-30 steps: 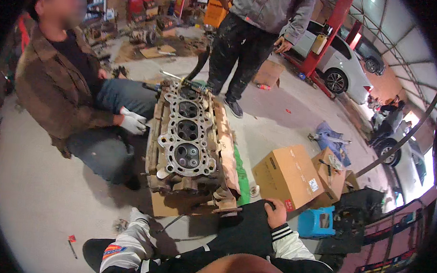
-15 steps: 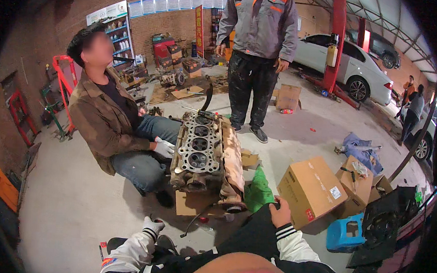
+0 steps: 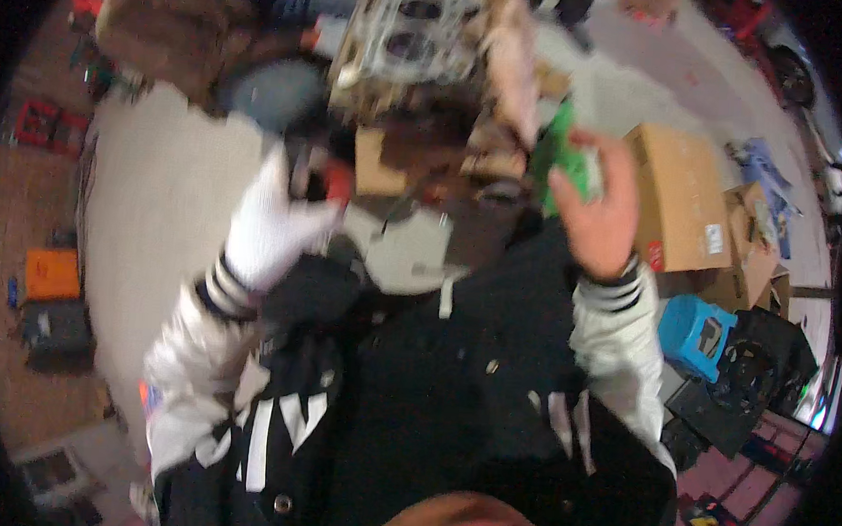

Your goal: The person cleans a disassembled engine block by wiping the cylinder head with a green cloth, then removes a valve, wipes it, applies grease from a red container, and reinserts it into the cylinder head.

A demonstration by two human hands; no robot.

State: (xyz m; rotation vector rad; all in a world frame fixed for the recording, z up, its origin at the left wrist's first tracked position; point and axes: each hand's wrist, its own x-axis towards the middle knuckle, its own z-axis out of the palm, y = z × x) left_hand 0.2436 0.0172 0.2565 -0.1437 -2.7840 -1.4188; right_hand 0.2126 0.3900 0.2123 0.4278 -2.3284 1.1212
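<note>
My left hand (image 3: 273, 222), in a white knit glove, is raised in front of my lap. A blurred dark and red object (image 3: 332, 178) shows between its thumb and fingers, and the hand seems closed on it; its kind cannot be made out. My bare right hand (image 3: 602, 215) is held up at the same height, thumb and fingers apart, apparently with nothing in it. Just behind its fingers lies a green cloth or bag (image 3: 562, 161). Beyond both hands stands a dirty engine block (image 3: 407, 67) with round cylinder bores, at the upper middle.
A person in a brown jacket (image 3: 172, 21) crouches left of the engine, a dark knee (image 3: 276, 93) near my left hand. Flat cardboard (image 3: 381, 161) lies under the engine. To the right are a large cardboard box (image 3: 677, 200) and a blue plastic stool (image 3: 693, 336).
My view has tilted down, so the engine sits higher in the picture. Both my hands have come up from beside my legs to in front of me. The picture is now blurred.
</note>
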